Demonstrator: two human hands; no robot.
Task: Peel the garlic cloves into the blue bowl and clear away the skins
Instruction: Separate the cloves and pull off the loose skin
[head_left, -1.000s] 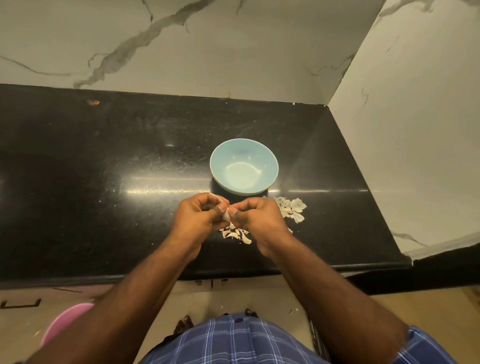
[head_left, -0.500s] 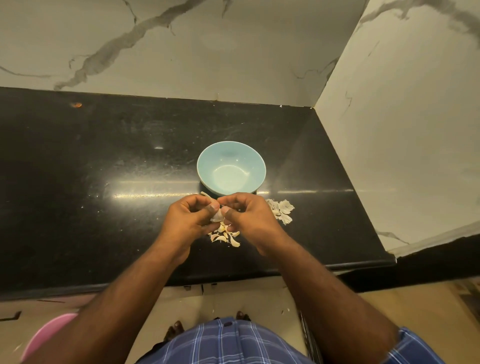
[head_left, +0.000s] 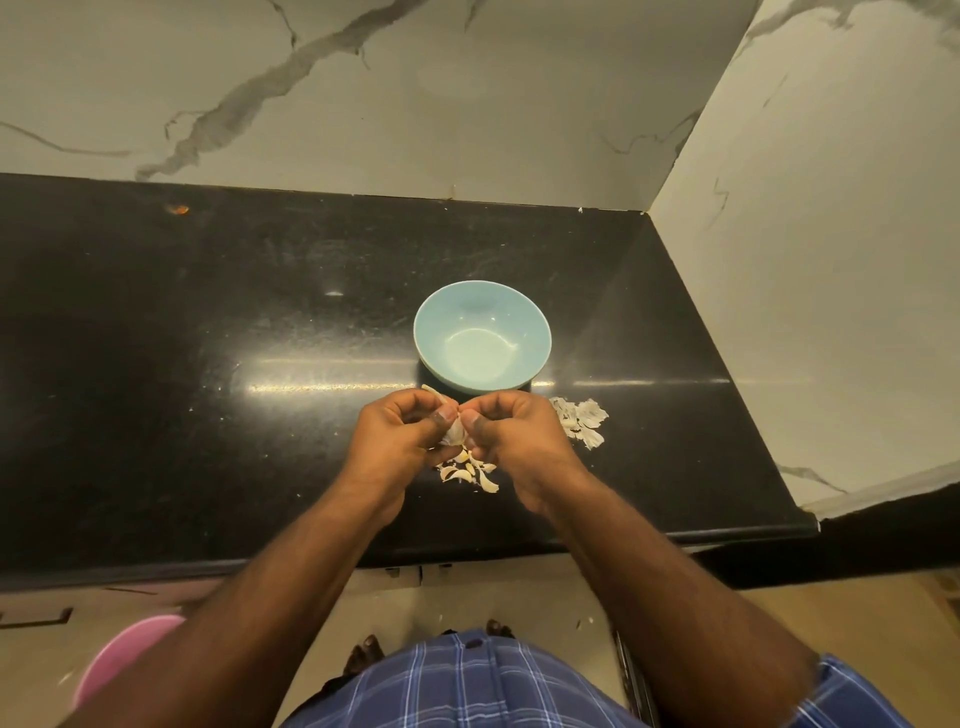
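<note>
A light blue bowl (head_left: 482, 336) stands on the black counter (head_left: 208, 364), and nothing shows inside it. Just in front of it, my left hand (head_left: 400, 441) and my right hand (head_left: 511, 441) meet, thumbs and fingertips pinching one pale garlic clove (head_left: 453, 432) between them. A strip of skin (head_left: 434, 393) sticks out above my left fingers. Several loose garlic cloves (head_left: 470, 474) lie on the counter under my hands. A heap of white papery skins (head_left: 583, 420) lies to the right of my right hand.
Marble walls close the counter at the back and on the right (head_left: 810, 260). The counter's front edge (head_left: 519, 540) runs just below my wrists. A pink tub (head_left: 122, 654) sits on the floor at lower left. A small orange speck (head_left: 176, 209) lies far left.
The view has shifted slightly, so bowl and hands sit a little left of before. Both hands stay pinched on the same clove; the thumbs have worked a bit at its skin.
</note>
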